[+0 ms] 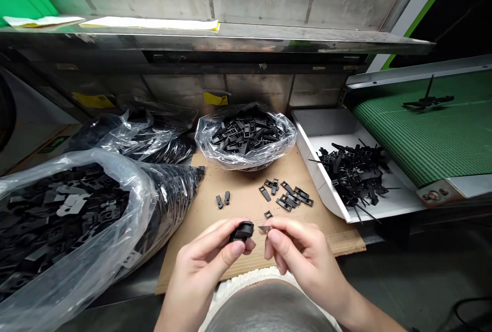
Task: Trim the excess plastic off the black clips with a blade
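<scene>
Between the thumb and fingers of my left hand [209, 255] is a small black plastic part [243, 230] with a rounded top. My right hand [303, 250] pinches a small metal blade [264, 229], its pointed tip facing the plastic part with a short gap between them. Just beyond my hands on the cardboard lie two small black pieces [223, 199] at the left. Several black rectangular clips [292, 198] are scattered to the right, and a single small black piece [268, 214] sits near my right fingertips.
A cardboard sheet [207, 178] covers the worktop. Clear bags of black parts [246, 135] stand at the back, and a large one [142, 204] at left. To the right, a white tray [319, 178] holds black mouldings beside a green conveyor belt [423, 132]. A metal shelf [249, 35] runs above.
</scene>
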A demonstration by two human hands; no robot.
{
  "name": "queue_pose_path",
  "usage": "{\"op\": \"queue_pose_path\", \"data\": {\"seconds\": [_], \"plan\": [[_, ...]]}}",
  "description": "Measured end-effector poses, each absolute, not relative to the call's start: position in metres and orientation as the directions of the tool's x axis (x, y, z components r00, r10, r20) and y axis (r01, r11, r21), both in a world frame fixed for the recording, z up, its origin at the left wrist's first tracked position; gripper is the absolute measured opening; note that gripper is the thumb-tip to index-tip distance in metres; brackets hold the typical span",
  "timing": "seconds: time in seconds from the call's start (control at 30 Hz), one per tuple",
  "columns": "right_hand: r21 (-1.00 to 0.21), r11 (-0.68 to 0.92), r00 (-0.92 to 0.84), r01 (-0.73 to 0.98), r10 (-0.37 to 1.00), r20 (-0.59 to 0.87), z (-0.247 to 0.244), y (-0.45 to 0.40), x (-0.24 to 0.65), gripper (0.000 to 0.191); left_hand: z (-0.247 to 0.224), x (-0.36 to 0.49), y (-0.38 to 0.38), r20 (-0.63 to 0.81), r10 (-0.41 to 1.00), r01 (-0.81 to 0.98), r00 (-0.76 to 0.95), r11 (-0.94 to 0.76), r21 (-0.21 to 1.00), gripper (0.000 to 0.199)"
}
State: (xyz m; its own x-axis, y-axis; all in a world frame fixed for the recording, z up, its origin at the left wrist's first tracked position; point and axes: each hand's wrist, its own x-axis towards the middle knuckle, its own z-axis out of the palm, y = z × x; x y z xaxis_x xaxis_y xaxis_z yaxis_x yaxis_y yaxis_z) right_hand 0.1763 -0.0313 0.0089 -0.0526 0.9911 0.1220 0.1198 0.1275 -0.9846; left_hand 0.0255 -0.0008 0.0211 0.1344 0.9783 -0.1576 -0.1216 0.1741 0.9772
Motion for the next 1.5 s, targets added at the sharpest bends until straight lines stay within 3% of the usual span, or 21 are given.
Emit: {"op": "queue_pose_path", "data": {"seconds": [0.6,0.77,0.93,1.13,1.5], "plan": [[-0.98,0.14,-0.103,0.14,0.987,0.126,0.014,-0.025,0.172,0.027,0.018,0.024,0.003,-0.09,0.99,-0.023,0.106,0.093,0.995,0.015],[-0.995,0.075,-0.289,0.069,0.956,0.052,0.02,-0.024,0.172,0.034,0.016,0.023,0.004,-0.093,0.99,0.063,0.104,0.087,0.994,0.014],[-0.979,0.197,-0.174,0.053,0.967,0.185,0.021,-0.029,0.177,0.018,0.015,0.022,0.003,-0.071,0.994,0.027,0.087,0.069,0.997,0.014],[-0.889,0.363,-0.06,0.28,0.931,0.361,0.017,-0.035,0.177,0.021,0.01,0.019,0.004,0.005,0.986,-0.034,0.165,0.001,0.999,0.018],[-0.816,0.416,-0.045,0.401,0.899,0.436,0.018,-0.036,0.171,0.018,0.009,0.021,0.003,0.066,0.985,-0.014,0.157,-0.065,0.998,0.018]]}}
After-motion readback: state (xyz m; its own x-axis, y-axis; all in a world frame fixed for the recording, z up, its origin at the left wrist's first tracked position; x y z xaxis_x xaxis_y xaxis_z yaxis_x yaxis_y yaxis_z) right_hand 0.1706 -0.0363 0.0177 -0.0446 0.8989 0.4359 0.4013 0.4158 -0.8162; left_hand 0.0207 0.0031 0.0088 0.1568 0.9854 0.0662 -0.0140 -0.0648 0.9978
